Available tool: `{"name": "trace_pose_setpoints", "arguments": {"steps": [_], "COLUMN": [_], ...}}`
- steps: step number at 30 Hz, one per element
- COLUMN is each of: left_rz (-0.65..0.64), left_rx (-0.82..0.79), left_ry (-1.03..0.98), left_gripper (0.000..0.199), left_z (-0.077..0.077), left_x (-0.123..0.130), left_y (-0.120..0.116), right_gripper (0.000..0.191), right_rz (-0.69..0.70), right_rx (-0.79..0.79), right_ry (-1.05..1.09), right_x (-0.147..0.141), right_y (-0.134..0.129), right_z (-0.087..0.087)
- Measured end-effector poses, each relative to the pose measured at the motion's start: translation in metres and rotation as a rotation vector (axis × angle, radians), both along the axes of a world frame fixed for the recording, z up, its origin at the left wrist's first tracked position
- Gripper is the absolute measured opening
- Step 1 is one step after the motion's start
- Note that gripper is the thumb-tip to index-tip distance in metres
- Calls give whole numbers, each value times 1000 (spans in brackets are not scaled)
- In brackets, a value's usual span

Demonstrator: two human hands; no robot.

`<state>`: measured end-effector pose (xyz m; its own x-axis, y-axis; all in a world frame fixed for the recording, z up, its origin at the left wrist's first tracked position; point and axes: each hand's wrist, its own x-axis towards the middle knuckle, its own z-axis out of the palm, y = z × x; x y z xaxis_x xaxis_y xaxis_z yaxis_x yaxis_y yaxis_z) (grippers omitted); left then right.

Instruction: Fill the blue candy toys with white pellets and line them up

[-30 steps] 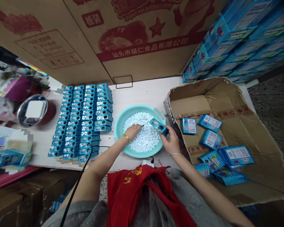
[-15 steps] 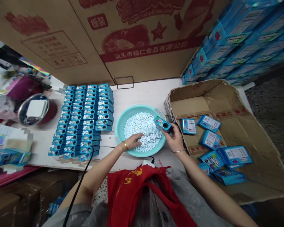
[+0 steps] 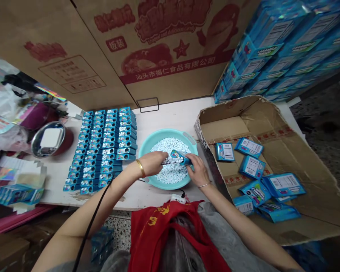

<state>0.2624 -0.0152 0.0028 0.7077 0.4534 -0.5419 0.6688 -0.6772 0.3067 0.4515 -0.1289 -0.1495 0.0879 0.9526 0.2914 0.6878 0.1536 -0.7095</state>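
My right hand grips a small blue box by its right end, over a turquoise basin of pale blue-white candies. From the left, my left hand reaches over the basin with its fingers closed near the box's left end. White candies show between the fingers and the box; what the fingers themselves hold is hidden. Rows of upright blue boxes with round holes in their tops stand left of the basin, many with white candies showing on top.
An open cardboard tray with several blue boxes lies on the right. Wrapped blue packs are stacked behind it. A large carton stands at the back. A metal bowl is at left; a black cable crosses my left arm.
My left hand has risen from the candies toward the box. My right hand has moved the box left and tilted it over the basin. The view has shifted slightly.
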Motion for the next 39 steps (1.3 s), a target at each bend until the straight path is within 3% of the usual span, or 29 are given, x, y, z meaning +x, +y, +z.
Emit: {"name": "trace_pose_setpoints", "arguments": {"steps": [4,7,9,11,13,15,18,20,22,25,29,32,35,39], "left_rz": [-10,-41,-32,21,92,151,207,194,149,94,118,166,228,235], "left_rx": [102,158,181,234,327,399,341,279,211,72,-111,-185,-232,-208], "left_ry": [157,179,171,126,63,33,83,73,18,-87,-244,-342,-450,-537], "left_gripper": [35,30,26,26,26,26,31,33,34,37,45,47,39,29], "left_z": [19,31,32,23,-2,-42,-109,-145,-168,-183,-187,-180,-158,-111], "left_x": [24,32,30,19,5,-9,-18,-15,-10,-4,-5,-13,-26,-43], "left_y": [-16,-28,-30,-22,-9,6,16,11,-1,-24,-44,-48,-44,-34], "right_gripper": [39,38,38,38,39,38,36,35,36,39,44,45,45,39], "right_rz": [16,12,4,-13,-47,-94,-156,-191,-216,-240,-249,-230,-235,-207], "right_rx": [10,18,16,7,0,4,-4,-27,-51,-76,-98,-109,-103,-73], "right_ry": [6,16,31,53,79,101,123,139,164,217,295,341,336,236], "right_x": [-4,-6,-5,-4,-1,3,9,13,15,17,20,23,25,22], "right_y": [-2,-2,-2,-1,1,3,5,6,7,7,7,6,4,3], "right_z": [-4,-7,-8,-8,-6,-3,-2,-2,-3,-6,-10,-13,-14,-8]}}
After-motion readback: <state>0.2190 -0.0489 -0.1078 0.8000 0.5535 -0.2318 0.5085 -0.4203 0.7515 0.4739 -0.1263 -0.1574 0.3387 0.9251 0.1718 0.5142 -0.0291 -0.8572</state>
